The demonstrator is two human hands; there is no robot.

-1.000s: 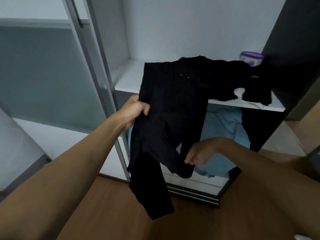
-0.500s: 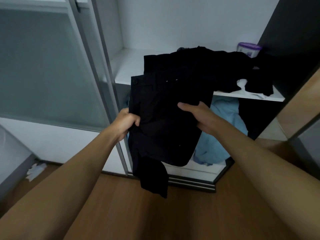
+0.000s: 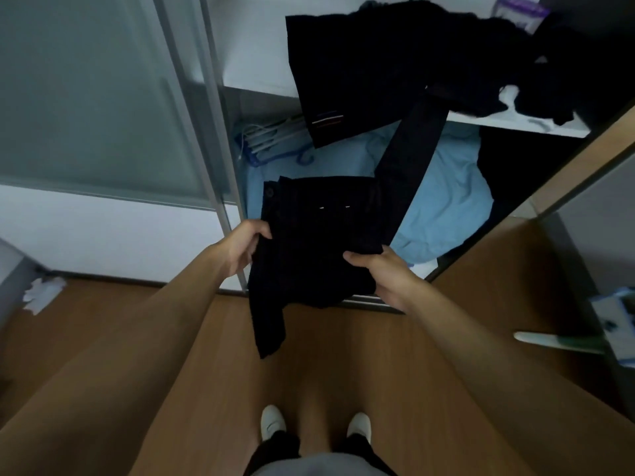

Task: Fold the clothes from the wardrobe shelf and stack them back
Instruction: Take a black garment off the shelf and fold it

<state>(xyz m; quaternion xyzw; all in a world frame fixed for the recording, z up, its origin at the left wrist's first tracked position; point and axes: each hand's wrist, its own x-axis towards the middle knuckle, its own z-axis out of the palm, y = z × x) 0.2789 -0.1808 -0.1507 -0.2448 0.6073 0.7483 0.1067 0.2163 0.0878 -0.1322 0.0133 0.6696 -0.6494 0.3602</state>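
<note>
Trousers (image 3: 319,235) black, gripped — left hand (image 3: 245,247), right hand (image 3: 385,276)

No legible text anywhere. Purple-lidded container (image 3: 519,13) at the shelf's back: print too blurred to read. Blue-and-white box (image 3: 615,324) on the floor at the right edge: dark marks, unreadable. Dark folded garment (image 3: 326,120) hanging over the shelf edge: thin pale and orange stripes only, no letters. Black trousers (image 3: 319,235): small pale stitch marks and a button, no label visible.
</note>
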